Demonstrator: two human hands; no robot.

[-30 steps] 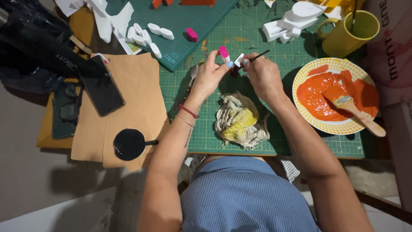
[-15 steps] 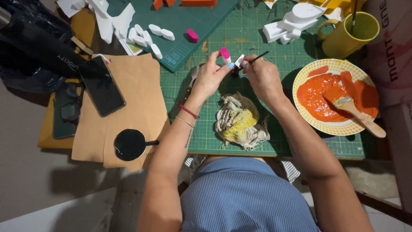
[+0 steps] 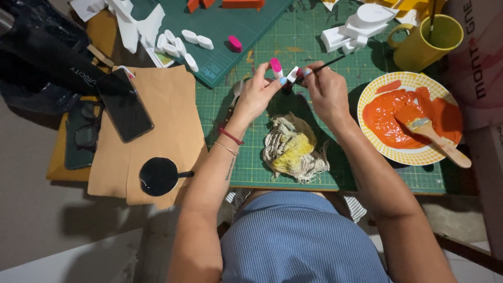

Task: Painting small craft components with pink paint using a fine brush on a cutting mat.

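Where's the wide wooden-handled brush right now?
Head view, right side: the wide brush lies on the yellow-rimmed plate of orange paint, below the yellow mug, handle overhanging the rim, right of the right hand.

phone (image 3: 124,105) — dark screen, on brown paper, left | cardboard box (image 3: 479,57) — pale, red lettering, right edge

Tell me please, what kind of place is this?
Probably a home craft or model-painting table: a green cutting mat, a plate of orange paint with a flat brush, and white cut-out pieces waiting nearby.
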